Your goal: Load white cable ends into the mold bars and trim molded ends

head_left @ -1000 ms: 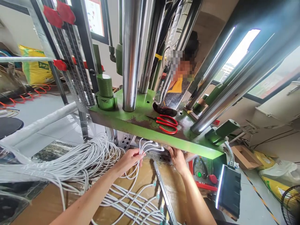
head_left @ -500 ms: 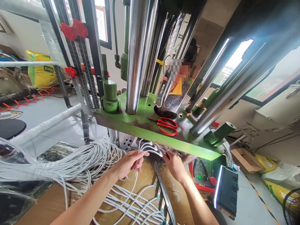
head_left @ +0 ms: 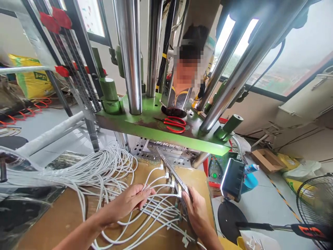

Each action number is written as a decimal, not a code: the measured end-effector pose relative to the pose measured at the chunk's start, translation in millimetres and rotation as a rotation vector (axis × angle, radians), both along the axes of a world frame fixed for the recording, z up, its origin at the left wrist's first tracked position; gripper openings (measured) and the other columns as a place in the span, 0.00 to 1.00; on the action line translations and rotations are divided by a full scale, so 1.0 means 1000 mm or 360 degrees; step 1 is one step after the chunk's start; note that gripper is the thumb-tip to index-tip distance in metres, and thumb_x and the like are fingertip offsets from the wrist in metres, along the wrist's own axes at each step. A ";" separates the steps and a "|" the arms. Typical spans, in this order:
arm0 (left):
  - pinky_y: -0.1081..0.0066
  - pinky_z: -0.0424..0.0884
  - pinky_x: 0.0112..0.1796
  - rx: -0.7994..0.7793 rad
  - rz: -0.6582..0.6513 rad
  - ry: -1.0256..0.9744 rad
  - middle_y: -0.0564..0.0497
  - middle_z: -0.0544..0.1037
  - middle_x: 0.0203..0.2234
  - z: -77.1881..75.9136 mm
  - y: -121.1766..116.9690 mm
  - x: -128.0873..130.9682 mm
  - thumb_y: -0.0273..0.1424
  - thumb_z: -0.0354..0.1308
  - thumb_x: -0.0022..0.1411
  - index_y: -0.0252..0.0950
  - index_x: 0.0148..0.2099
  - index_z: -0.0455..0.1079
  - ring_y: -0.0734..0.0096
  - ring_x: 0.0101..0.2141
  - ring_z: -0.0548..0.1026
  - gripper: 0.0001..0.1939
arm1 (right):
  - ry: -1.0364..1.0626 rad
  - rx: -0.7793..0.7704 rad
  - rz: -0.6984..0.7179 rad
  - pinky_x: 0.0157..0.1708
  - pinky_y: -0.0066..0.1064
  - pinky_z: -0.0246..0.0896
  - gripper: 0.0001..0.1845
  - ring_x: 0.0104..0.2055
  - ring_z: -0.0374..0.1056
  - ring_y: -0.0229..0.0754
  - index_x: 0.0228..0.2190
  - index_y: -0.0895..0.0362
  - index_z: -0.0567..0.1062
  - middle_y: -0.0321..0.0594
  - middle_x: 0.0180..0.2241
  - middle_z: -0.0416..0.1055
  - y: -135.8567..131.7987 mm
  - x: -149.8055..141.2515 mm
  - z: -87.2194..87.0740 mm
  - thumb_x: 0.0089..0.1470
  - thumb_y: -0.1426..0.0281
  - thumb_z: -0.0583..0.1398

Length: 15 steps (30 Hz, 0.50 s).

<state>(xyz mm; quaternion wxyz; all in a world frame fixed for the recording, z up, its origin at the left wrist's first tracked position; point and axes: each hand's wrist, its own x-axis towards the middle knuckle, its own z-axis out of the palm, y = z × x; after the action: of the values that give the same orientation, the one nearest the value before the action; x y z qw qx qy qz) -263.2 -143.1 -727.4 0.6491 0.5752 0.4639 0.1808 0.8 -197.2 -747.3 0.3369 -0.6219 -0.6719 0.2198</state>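
My left hand is closed around several white cables, pinching them behind their plugs. The white plugs sit in a row along the side of a slim metal bar. My right hand is closed on the near end of that bar, which slants away towards the press. More white cables lie loosely on the brown tabletop beneath my hands. Their ends gather near a second dark bar, mostly hidden by my right hand. Red-handled scissors rest on the green press plate.
Steel columns rise from the press plate. A big cable bundle covers the table's left side. To the right are a lit black lamp, a control box with a green button and a fan. Another person is behind the press.
Both hands have come back from the press opening to over the table, bringing the cables. The metal bar with its plugs now shows in my right hand. My view has shifted too.
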 end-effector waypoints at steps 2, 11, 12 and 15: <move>0.71 0.58 0.30 0.0098 -0.0012 0.0074 0.54 0.65 0.22 0.002 -0.008 0.002 0.58 0.47 0.60 0.36 0.45 0.72 0.68 0.25 0.61 0.31 | -0.0009 0.0023 -0.0003 0.34 0.30 0.65 0.14 0.34 0.72 0.42 0.39 0.52 0.72 0.39 0.34 0.76 -0.006 -0.002 0.002 0.65 0.61 0.49; 0.73 0.49 0.25 0.0116 -0.0131 -0.0155 0.57 0.57 0.19 -0.005 -0.067 -0.009 0.53 0.47 0.65 0.36 0.39 0.72 0.74 0.23 0.52 0.25 | -0.0422 0.0066 -0.0287 0.30 0.32 0.59 0.18 0.31 0.70 0.44 0.35 0.54 0.71 0.40 0.29 0.74 0.000 0.037 0.000 0.65 0.58 0.47; 0.73 0.45 0.24 0.0016 -0.0016 -0.0240 0.59 0.52 0.18 -0.010 -0.067 -0.011 0.54 0.48 0.64 0.36 0.41 0.71 0.75 0.21 0.49 0.26 | -0.0453 0.0025 -0.0299 0.30 0.32 0.58 0.19 0.31 0.70 0.44 0.34 0.54 0.71 0.39 0.29 0.74 -0.001 0.045 -0.003 0.65 0.57 0.47; 0.73 0.41 0.22 -0.0151 0.0222 -0.0478 0.62 0.46 0.17 -0.018 -0.062 -0.012 0.55 0.53 0.61 0.35 0.41 0.69 0.77 0.20 0.44 0.26 | -0.0568 -0.0071 -0.0296 0.29 0.32 0.58 0.22 0.31 0.71 0.45 0.33 0.53 0.71 0.39 0.29 0.74 -0.007 0.066 -0.014 0.65 0.55 0.45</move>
<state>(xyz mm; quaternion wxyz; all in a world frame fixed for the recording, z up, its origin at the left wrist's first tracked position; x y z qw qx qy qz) -275.5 -205.3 -745.5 0.7234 0.4766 0.4085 0.2873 67.3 -204.3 -761.0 0.2174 -0.7177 -0.6556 0.0887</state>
